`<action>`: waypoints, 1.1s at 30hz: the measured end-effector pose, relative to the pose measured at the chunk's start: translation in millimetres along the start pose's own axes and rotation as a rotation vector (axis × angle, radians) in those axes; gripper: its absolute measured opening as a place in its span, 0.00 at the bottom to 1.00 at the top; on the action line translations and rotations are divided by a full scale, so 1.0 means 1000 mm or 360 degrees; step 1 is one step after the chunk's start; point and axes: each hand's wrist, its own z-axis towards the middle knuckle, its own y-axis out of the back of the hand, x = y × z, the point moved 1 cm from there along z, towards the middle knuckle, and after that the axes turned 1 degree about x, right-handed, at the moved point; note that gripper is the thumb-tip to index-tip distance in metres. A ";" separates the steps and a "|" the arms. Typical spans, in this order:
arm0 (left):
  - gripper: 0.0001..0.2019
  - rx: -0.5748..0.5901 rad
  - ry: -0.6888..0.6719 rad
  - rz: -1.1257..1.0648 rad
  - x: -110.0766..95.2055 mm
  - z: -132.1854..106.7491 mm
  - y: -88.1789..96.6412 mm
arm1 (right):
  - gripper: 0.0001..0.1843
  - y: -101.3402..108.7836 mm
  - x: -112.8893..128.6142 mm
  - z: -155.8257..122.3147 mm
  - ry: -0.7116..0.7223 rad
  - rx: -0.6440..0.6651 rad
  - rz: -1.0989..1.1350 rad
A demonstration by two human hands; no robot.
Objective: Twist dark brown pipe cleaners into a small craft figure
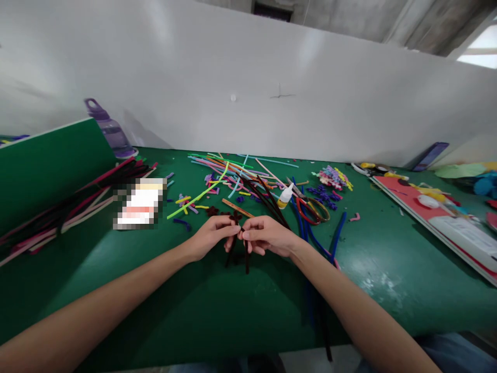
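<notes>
Between my two hands is a dark brown pipe cleaner (247, 263), pinched near the middle, with fuzzy ends hanging down. My left hand (217, 233) grips it between thumb and fingers. Right beside it, my right hand (267, 234) pinches it too, and the fingertips of both hands nearly meet. Small dark brown curled pieces (213, 211) lie just beyond my left fingers. Past my right hand, long dark brown pipe cleaners (272, 199) stretch across the table. The exact bend inside my fingers is hidden.
A white glue bottle (286, 197) and red-handled scissors (308, 211) lie beyond my right hand, near blue pipe cleaners (339, 235). Coloured stems (217, 168) heap at the back. A purple bottle (112, 132) and a pixelated object (142, 203) are left; a red board (411, 202) is right.
</notes>
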 end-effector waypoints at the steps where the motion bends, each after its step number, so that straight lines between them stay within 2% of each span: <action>1: 0.12 0.0007 0.0004 -0.0008 0.000 0.000 0.000 | 0.13 0.000 0.000 0.000 -0.0001 0.0006 0.0013; 13: 0.11 0.0043 0.0005 -0.0081 0.001 0.001 0.000 | 0.11 0.000 0.002 -0.001 0.0034 0.0030 -0.0002; 19: 0.11 0.0099 0.0003 -0.0143 -0.002 0.001 -0.003 | 0.10 -0.001 0.001 0.000 0.0077 -0.0048 -0.0132; 33: 0.13 0.0010 0.0033 -0.0117 -0.005 0.001 -0.004 | 0.13 -0.008 0.004 -0.001 0.0227 -0.0237 -0.0490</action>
